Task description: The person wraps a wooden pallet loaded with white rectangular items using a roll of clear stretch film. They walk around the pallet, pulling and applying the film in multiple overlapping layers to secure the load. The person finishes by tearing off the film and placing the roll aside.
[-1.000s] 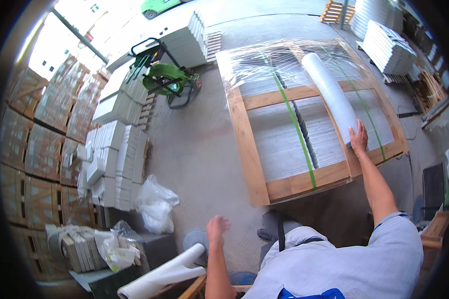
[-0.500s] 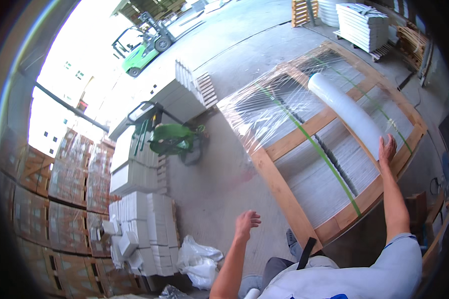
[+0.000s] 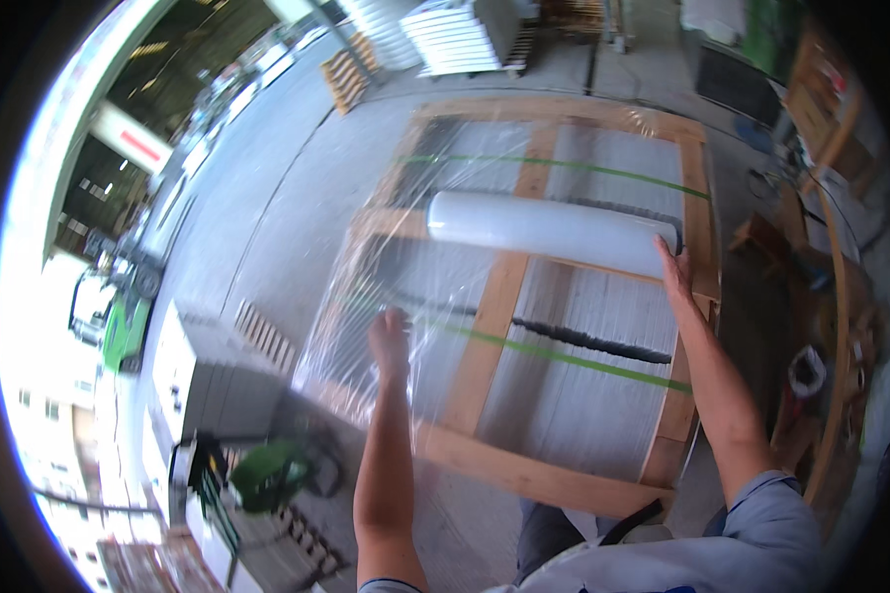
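Note:
A large flat wooden crate (image 3: 534, 469) lies in front of me, partly covered with clear plastic film (image 3: 351, 336) at its left side. Across its top rests a thick white roll of stretch film (image 3: 544, 225), pointing left to right. My right hand (image 3: 674, 265) grips the roll's right end, the thumb along its near side. Over the film-covered left part of the crate is my left hand (image 3: 390, 334), arm stretched forward. Motion smears its fingers, so whether it pinches the film cannot be made out. Green straps (image 3: 564, 358) run across the crate.
Left of the crate stand pale stacked slabs (image 3: 229, 400) and a green wheeled machine (image 3: 272, 474). A green forklift (image 3: 124, 321) is farther left. Behind the crate are a pallet of white stacked goods (image 3: 460, 38) and an upright pallet (image 3: 348, 74). Timber pieces (image 3: 836, 326) line the right.
My view has swung right, nearer the crate. My left hand has moved from beside the crate to above its film-covered left part. My right hand stays on the roll's end.

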`<state>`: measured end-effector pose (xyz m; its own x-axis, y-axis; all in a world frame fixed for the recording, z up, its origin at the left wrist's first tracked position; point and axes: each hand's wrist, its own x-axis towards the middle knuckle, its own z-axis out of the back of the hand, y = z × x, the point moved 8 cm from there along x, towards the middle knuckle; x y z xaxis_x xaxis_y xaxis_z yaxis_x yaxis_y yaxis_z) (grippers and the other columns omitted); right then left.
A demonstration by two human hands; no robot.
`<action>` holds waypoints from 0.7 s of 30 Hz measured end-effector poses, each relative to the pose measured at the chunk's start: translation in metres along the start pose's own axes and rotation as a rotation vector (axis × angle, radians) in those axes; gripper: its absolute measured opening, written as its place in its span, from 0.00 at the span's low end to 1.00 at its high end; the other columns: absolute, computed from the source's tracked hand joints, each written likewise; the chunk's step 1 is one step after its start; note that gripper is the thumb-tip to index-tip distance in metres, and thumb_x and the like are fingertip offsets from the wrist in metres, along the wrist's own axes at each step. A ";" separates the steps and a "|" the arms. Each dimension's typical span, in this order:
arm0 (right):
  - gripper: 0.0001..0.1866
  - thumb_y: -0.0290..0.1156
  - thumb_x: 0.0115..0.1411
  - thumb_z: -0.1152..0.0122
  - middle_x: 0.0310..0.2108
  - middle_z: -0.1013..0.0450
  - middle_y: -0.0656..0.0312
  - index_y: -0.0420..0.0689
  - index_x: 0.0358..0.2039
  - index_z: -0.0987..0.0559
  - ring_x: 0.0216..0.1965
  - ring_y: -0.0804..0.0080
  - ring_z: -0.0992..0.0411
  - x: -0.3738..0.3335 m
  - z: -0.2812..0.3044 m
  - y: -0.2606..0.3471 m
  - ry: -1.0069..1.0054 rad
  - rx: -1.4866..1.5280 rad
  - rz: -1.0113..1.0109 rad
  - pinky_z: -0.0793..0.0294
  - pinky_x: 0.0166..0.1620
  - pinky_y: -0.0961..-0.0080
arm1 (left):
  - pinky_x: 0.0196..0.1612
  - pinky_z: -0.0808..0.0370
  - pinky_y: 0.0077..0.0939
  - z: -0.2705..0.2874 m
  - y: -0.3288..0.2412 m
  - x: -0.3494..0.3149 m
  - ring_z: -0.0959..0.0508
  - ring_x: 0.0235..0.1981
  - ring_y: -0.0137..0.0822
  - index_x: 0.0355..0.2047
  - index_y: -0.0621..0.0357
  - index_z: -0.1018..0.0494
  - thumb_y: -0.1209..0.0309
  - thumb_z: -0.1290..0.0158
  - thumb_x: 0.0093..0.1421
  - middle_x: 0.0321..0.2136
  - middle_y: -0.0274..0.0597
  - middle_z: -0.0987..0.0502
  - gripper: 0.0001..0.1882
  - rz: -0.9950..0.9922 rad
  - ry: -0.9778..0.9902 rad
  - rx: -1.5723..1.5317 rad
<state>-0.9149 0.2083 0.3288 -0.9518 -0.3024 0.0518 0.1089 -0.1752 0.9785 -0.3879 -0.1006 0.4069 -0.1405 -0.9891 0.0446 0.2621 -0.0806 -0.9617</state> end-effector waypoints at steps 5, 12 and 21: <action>0.39 0.59 0.50 0.36 0.43 0.26 0.49 0.32 0.45 0.26 0.46 0.59 0.28 -0.013 0.003 0.006 -0.072 -0.101 -0.032 0.32 0.49 0.68 | 0.36 0.30 0.32 -0.103 0.005 0.115 0.27 0.29 0.36 0.32 0.70 0.27 0.59 0.54 0.64 0.25 0.44 0.25 0.21 -0.291 0.070 0.142; 0.36 0.58 0.51 0.36 0.39 0.26 0.55 0.34 0.44 0.25 0.43 0.65 0.29 -0.017 0.001 0.008 -0.072 -0.025 -0.084 0.32 0.48 0.71 | 0.40 0.33 0.29 -0.152 0.010 0.178 0.30 0.35 0.33 0.39 0.70 0.28 0.58 0.52 0.64 0.32 0.44 0.26 0.22 -0.224 0.209 -0.085; 0.34 0.57 0.48 0.34 0.40 0.26 0.56 0.36 0.42 0.23 0.43 0.66 0.29 -0.011 0.003 0.047 -0.025 -0.029 -0.254 0.32 0.47 0.72 | 0.45 0.34 0.28 -0.193 0.007 0.216 0.30 0.37 0.34 0.41 0.71 0.26 0.49 0.49 0.61 0.34 0.43 0.25 0.30 -0.034 0.498 0.074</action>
<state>-0.9006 0.2063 0.3746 -0.9564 -0.2216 -0.1900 -0.1272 -0.2695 0.9546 -0.6005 -0.2910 0.3576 -0.5837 -0.8083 -0.0766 0.3142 -0.1378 -0.9393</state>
